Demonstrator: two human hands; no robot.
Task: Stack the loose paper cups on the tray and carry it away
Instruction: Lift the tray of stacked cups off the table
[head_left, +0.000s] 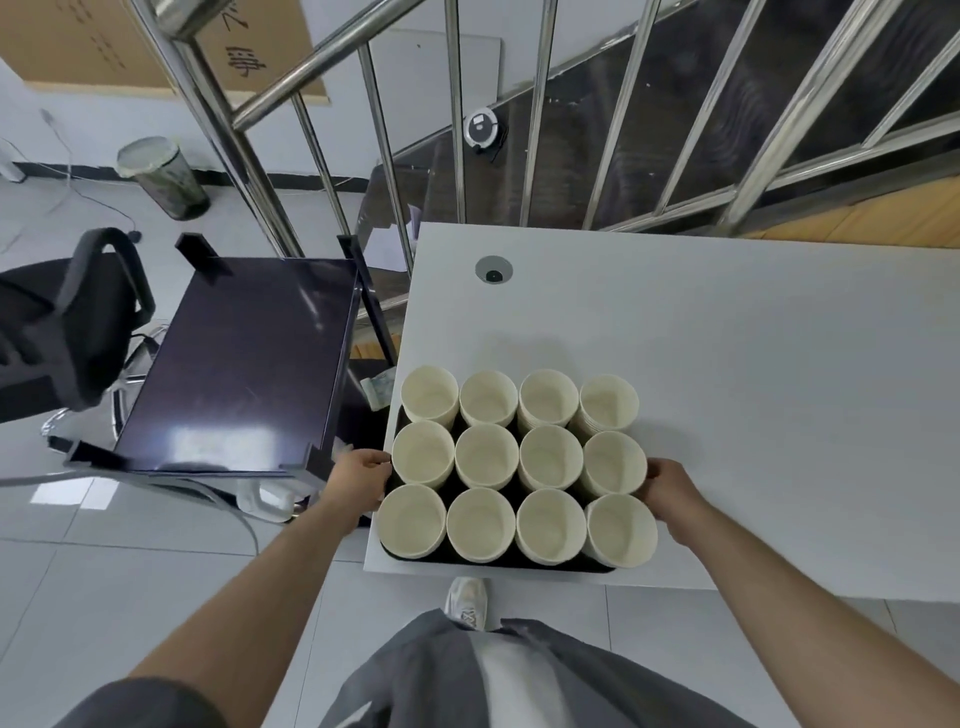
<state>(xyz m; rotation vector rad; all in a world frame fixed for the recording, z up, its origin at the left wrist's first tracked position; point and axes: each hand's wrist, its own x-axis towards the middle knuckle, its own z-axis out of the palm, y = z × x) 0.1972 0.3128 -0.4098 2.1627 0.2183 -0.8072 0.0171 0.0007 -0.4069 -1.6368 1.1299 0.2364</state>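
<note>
The left hand and right hand clasp opposite edges of the black tray, fingertips probably hooked beneath. It sits on the white table's near-left corner, its cups all stacked in twelve columns. Stacking looks done; next, a level lift.

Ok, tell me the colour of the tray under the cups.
Black tray, clearest in the head view.

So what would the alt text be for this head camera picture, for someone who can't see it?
A person's left hand and right hand grip the sides of a dark tray packed with twelve paper cup stacks at the corner of a white table.
</note>
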